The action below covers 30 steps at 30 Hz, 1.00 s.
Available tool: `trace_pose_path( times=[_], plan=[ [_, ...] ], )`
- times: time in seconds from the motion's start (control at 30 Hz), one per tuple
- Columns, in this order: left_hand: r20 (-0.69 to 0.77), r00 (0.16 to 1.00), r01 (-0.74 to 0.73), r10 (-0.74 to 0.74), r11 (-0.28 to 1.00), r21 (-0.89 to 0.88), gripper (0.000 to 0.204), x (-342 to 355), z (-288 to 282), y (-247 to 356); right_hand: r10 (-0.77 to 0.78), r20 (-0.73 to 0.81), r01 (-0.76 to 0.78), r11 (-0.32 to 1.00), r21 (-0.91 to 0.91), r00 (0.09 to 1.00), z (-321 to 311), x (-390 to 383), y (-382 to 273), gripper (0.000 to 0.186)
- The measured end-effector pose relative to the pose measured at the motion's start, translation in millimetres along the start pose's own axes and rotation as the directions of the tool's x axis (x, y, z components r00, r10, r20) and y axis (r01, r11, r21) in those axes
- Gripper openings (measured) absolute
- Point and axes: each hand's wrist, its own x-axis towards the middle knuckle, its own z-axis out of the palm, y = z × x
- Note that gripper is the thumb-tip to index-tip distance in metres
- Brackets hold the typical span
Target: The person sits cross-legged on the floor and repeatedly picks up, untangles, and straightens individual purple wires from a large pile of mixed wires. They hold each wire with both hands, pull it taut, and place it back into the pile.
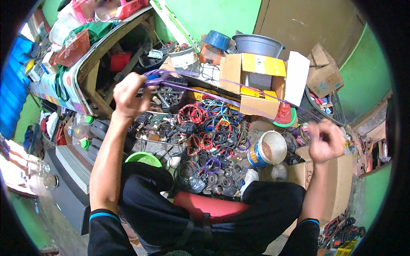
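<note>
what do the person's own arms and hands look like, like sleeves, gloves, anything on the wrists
Both the left hand and the right hand are ungloved, the right one blurred by motion. The forearms are bare, with no watch or bracelet visible. The sleeves are black and short, each edged with a thin bright-blue band.

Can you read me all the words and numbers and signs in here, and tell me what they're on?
I won't copy out any printing, but here's where some shows:
Open box's yellow flap: a dark printed mark.
Brown carton at the right: dark marks, too small to read.
White bucket: a blue and yellow label, too blurred to read.
Yellow box at the lower right: dark print, too small to read.
</note>
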Motion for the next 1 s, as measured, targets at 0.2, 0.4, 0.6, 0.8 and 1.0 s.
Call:
trace_pose_path(
  times=[0.2, 0.4, 0.6, 0.8, 1.0],
  plan=[
    [0.077, 0.99, 0.116, -0.117, 0.993, 0.017, 0.017, -8.5, -14.6, -5.0, 0.579, -0.472, -0.436, 0.814, 0.384, 0.665, -9.2, -11.2, 49.5, 0.021],
    [0.113, 0.971, 0.211, -0.213, 0.977, 0.022, 0.015, -23.6, -15.3, -19.7, 0.797, 0.313, -0.436, -0.07, 0.897, 0.516, -0.6, -1.4, 17.7, 0.049],
    [0.209, 0.906, 0.382, -0.368, 0.923, -0.035, 0.015, -30.6, -12.1, -31.1, 0.344, -0.045, -0.075, 0.328, 0.942, 0.938, -20.3, 0.1, 1.2, 0.067],
    [0.167, 0.751, 0.653, -0.639, 0.756, -0.043, 0.026, -65.0, -13.5, -51.0, -0.111, -0.498, 0.094, 0.994, -0.06, 0.86, -39.1, 5.9, 28.3, 0.036],
    [0.204, 0.715, 0.688, -0.669, 0.724, -0.038, 0.025, -53.8, -3.3, -34.4, -0.028, -0.153, -0.065, 0.82, -0.569, 0.988, -13.5, -11.6, 65.5, 0.041]
  ],
)
